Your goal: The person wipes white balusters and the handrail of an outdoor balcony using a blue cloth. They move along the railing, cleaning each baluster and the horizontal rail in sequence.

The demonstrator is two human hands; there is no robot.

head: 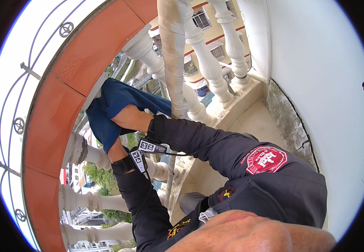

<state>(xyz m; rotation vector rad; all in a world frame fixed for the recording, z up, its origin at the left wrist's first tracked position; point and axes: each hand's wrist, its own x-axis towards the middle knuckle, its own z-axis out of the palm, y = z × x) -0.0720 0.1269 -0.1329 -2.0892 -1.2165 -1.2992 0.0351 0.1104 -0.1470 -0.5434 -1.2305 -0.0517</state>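
A dark blue cloth (122,92) hangs bunched over both hands, just beneath the orange-tiled handrail (59,104) of a balcony balustrade. My right hand (133,117) holds the cloth's upper part, with its fingers hidden in the folds. Below it in the picture, my left hand (117,151) is wrapped in the same cloth, and only its wrist end shows. The cloth lies against the top of a white baluster (89,151) or right beside it; the contact is covered. Each wrist wears a black strap with a marker tag, joined to a cable (182,155).
A post (172,56) wrapped in stained material stands beside my right forearm. More white balusters (208,61) rise from a ledge (226,116). To the right is a white wall (314,78) with a stained base. Metal railing (31,71) runs outside the handrail. Buildings and trees lie beyond.
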